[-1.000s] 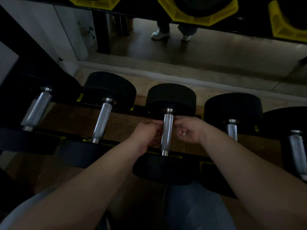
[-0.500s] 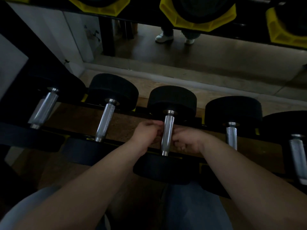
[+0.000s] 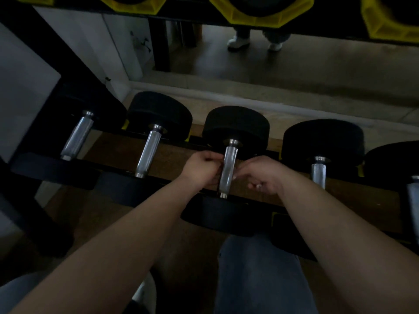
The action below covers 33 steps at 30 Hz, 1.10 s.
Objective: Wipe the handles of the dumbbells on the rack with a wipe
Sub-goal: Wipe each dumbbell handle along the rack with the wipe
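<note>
Denim legs point(image 3: 260, 279) are seen nearest. Middle handle point(image 3: 229, 171), laid on the rack point(image 3: 108, 164), is flanked by left hand point(image 3: 201, 168) and right hand point(image 3: 263, 175), fingers curled against it; whether a wipe is pinched cannot be told.

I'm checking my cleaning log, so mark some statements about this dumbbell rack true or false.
1. Both hands flank the middle dumbbell's handle. True: the left hand and right hand sit either side of it.
2. The dumbbell heads are yellow. False: they are black; only the cradles above are yellow.
3. The left hand is on the leftmost handle. False: it is at the middle one.
4. White shoes show in the background. True.
</note>
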Motion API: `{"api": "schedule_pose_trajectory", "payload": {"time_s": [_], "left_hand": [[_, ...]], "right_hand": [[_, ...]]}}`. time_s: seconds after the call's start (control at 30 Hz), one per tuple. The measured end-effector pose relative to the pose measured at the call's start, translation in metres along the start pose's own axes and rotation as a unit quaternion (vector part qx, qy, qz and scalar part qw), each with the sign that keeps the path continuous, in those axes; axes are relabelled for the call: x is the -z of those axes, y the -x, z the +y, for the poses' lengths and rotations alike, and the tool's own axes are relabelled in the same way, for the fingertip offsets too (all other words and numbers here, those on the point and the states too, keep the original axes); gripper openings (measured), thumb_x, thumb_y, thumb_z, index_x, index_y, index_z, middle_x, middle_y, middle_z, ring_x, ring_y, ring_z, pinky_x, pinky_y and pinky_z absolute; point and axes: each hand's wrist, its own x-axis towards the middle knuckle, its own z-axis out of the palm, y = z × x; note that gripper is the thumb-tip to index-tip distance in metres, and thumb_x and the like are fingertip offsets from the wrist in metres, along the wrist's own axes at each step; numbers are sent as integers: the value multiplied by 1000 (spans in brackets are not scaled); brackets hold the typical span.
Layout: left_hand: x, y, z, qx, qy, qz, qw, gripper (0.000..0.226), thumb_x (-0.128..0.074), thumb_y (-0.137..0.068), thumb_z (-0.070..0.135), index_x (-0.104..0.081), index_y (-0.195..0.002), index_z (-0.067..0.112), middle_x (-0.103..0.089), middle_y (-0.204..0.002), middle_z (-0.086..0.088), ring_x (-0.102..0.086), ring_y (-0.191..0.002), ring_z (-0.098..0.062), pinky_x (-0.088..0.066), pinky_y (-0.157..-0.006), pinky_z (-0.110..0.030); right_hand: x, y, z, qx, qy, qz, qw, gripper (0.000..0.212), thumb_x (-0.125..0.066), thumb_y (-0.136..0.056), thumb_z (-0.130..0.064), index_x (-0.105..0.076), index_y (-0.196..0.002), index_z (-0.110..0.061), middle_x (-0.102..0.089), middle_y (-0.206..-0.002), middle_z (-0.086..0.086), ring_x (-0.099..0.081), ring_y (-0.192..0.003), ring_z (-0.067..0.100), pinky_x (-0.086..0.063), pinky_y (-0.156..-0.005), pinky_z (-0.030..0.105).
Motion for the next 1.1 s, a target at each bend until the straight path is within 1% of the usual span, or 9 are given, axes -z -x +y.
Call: {"api": "schedule_pose_trajectory", "payload": {"time_s": [0.13, 0.2, 0.3, 0.47, 0.57, 0.73, 0.9, 1.0, 1.1], "left_hand": [[-1, -1, 1, -14, -27, 7, 1000, 18, -58, -92, 13, -70, -93, 27, -74, -97, -11, -74, -87, -26, -63, -74, -41], [0, -3, 1, -23, -38, 4, 999, 17, -59, -92, 14, -70, -96, 26, -74, -97, -10, -74, -85, -24, -61, -66, -35], [2, -5, 0, -39, -59, 6, 997, 17, -59, -93, 15, -70, -101, 25, -73, -98, -6, -73, -85, -20, -59, -62, -29], [3, -4, -2, -70, -89, 5, 994, 16, -62, -93, 15, -71, -105, 22, -73, -99, -1, -73, -85, -17, -63, -67, -32], [6, 1, -3, -52, -4, -15, 999, 14, -66, -92, 10, -69, -100, 21, -73, -102, -6, -72, -86, -20, -60, -68, -31], [30, 4, 0, -61, 12, -24, 998, 21, -69, -88, 11, -70, -97, 30, -75, -98, 1, -72, -95, -20, -60, -87, -43], [96, 9, 18, -127, -72, -41, 988, 22, -62, -93, 9, -72, -106, 24, -74, -96, 6, -70, -92, -12, -60, -82, -30], [156, 5, 27, -262, -322, -7, 910, 29, -61, -92, 10, -70, -115, 27, -70, -107, 9, -65, -99, -5, -50, -85, -16], [199, -5, 20, -309, -440, 17, 843, 32, -64, -90, 13, -70, -119, 23, -68, -114, -2, -66, -104, -16, -48, -89, -21]], "right_hand": [[-8, 12, -3, -19, 124, -3, 992, 22, -82, -68, -1, -73, -86, -9, -53, -57, 4, -39, -40, 10, -32, -38, 16], [-7, 16, -8, 15, 92, 66, 993, 24, -83, -64, -6, -77, -87, -8, -69, -73, 9, -48, -45, 15, -35, -39, 18], [-6, 20, -11, 87, -5, 149, 985, 20, -83, -72, -10, -79, -90, -16, -72, -82, 1, -59, -59, 15, -42, -44, 20], [-17, 38, -3, 136, 180, 139, 964, 12, -83, -78, -22, -73, -74, -28, -68, -78, -13, -58, -71, -1, -39, -59, 18], [-25, 47, -1, 150, 234, 137, 951, 13, -82, -79, -23, -73, -74, -30, -66, -81, -16, -58, -75, -4, -37, -59, 13], [-41, 50, -26, 225, 72, 156, 959, 10, -82, -81, -27, -74, -85, -31, -73, -86, -11, -68, -83, -1, -51, -73, 19], [-82, 46, -57, 252, 15, 155, 955, 12, -75, -89, -28, -75, -101, -29, -73, -86, -12, -65, -74, -10, -46, -57, 9], [-118, 35, -74, 255, 50, 168, 951, 10, -73, -91, -31, -74, -101, -34, -72, -88, -15, -67, -79, -2, -47, -66, 14], [-152, 21, -88, 261, 91, 189, 942, 13, -71, -93, -27, -75, -104, -31, -71, -97, -12, -64, -90, -1, -46, -73, 13]]}}
